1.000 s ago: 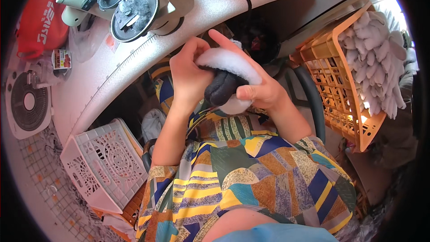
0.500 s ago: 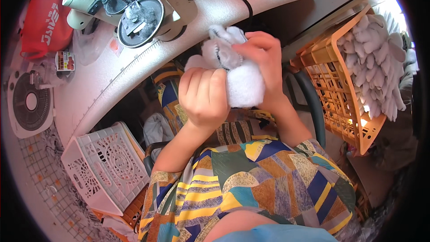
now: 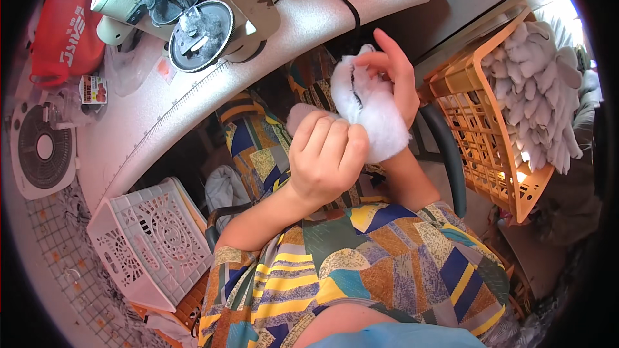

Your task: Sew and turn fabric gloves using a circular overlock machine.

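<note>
A soft white fluffy piece (image 3: 374, 125) with a dark seam along its upper part is held between my two hands over my lap, just off the table's front edge. My left hand (image 3: 327, 154) is closed in a fist on the lower left of it, with a paler pinkish part showing behind my knuckles. My right hand (image 3: 400, 84) grips the piece from the right, its index finger raised and the other fingers bent over the fluff. The dark inside seen earlier is mostly hidden.
A curved white table (image 3: 132, 129) carries a machine with a toothed disc (image 3: 200, 35), a red bag (image 3: 64, 38) and a small reel device (image 3: 42, 148). An orange basket (image 3: 474, 135) of white soft pieces stands right, a white crate (image 3: 148, 238) lower left, a chair arm (image 3: 451, 154) beside me.
The piece has been turned over, its black part going out of sight. My left hand has moved rightward; my right hand has shifted right and raised its index finger.
</note>
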{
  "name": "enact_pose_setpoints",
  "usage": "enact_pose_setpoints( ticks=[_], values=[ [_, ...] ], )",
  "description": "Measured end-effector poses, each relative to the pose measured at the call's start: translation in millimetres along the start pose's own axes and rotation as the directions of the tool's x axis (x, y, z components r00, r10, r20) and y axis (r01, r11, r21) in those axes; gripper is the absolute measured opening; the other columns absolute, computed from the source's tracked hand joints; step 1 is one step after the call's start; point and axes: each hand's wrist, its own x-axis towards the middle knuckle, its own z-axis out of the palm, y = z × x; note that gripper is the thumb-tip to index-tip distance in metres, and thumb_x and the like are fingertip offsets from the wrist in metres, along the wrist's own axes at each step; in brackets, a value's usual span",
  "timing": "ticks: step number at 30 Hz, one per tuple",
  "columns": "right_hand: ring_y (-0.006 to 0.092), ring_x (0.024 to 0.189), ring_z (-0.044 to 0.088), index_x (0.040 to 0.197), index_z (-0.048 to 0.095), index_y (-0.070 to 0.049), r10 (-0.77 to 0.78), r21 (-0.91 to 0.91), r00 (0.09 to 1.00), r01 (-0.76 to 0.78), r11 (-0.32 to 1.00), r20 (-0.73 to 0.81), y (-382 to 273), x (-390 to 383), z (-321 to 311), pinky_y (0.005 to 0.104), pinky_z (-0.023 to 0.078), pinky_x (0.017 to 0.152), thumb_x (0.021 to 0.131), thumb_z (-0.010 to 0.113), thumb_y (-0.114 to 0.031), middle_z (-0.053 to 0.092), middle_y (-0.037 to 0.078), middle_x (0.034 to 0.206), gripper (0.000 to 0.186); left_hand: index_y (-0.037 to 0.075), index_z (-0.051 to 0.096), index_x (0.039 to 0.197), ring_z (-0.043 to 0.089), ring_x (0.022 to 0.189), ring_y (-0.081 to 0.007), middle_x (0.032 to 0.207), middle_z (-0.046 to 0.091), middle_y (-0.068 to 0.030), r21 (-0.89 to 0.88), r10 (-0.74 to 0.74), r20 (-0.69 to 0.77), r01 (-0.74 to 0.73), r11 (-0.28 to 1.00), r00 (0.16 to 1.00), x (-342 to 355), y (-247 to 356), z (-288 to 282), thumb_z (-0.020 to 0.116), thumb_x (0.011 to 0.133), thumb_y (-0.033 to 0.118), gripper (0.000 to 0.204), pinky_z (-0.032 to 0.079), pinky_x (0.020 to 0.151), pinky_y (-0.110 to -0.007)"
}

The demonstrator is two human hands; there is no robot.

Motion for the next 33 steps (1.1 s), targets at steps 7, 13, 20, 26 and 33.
enact_pose_setpoints(
  ticks=[7, 13, 20, 26, 33],
  values=[
    [0.0105, 0.088, 0.061, 0.139, 0.039, 0.000, 0.134, 0.559, 0.707, -0.647, 0.519, 0.694, 10, 5, -23, 0.0219, 0.047, 0.081, 0.071, 0.073, 0.003, 0.065, 0.005, 0.094, 0.076, 0.001, 0.058, 0.097, 0.059, 0.085, -0.0375, 0.090, 0.062, -0.0174, -0.161, -0.390, 0.148, 0.411, 0.897, 0.909, 6, -40, -9, 0.059, 0.058, -0.006, 0.040, 0.048, 0.079, -0.039],
    [0.0160, 0.116, 0.052, 0.149, 0.027, -0.006, 0.072, 0.545, 0.548, -0.837, 0.054, 0.833, 10, -10, -18, 0.0297, 0.039, 0.100, 0.074, 0.080, -0.012, 0.056, 0.009, 0.124, 0.092, 0.000, 0.058, 0.098, 0.063, 0.080, -0.0232, 0.085, 0.062, -0.0145, -0.369, -0.526, 0.442, 0.681, 0.632, 0.727, 1, -56, -3, 0.055, 0.062, -0.004, 0.036, 0.048, 0.076, -0.029],
    [0.0093, 0.079, 0.055, 0.127, 0.049, -0.006, 0.233, 0.341, 0.890, -0.376, 0.862, 0.391, 38, -11, -3, 0.0231, 0.045, 0.070, 0.070, 0.072, -0.002, 0.061, 0.002, 0.090, 0.061, 0.001, 0.053, 0.080, 0.052, 0.071, -0.0380, 0.073, 0.051, -0.0167, -0.066, -0.120, 0.176, 0.133, 0.989, 0.977, 1, 2, 8, 0.062, 0.055, -0.003, 0.028, 0.042, 0.067, -0.046],
    [0.0194, 0.091, 0.056, 0.120, 0.055, -0.008, 0.205, 0.167, 0.869, -0.308, 0.936, 0.451, 34, -6, -34, 0.0300, 0.046, 0.081, 0.062, 0.066, 0.002, 0.057, 0.007, 0.090, 0.060, 0.005, 0.053, 0.092, 0.056, 0.076, -0.0419, 0.077, 0.057, -0.0180, 0.093, -0.389, 0.270, 0.378, 0.921, 0.881, 8, -22, 4, 0.065, 0.062, 0.001, 0.032, 0.042, 0.069, -0.049],
    [0.0298, 0.096, 0.062, 0.108, 0.059, -0.004, 0.007, -0.065, 0.917, 0.021, 0.998, 0.399, -3, 16, -77, 0.0370, 0.051, 0.085, 0.062, 0.059, 0.005, 0.062, 0.013, 0.101, 0.047, 0.006, 0.053, 0.089, 0.057, 0.081, -0.0372, 0.081, 0.059, -0.0140, -0.079, -0.394, 0.504, 0.496, 0.865, 0.769, 28, -33, -7, 0.068, 0.060, 0.003, 0.033, 0.044, 0.070, -0.048]
  ],
)
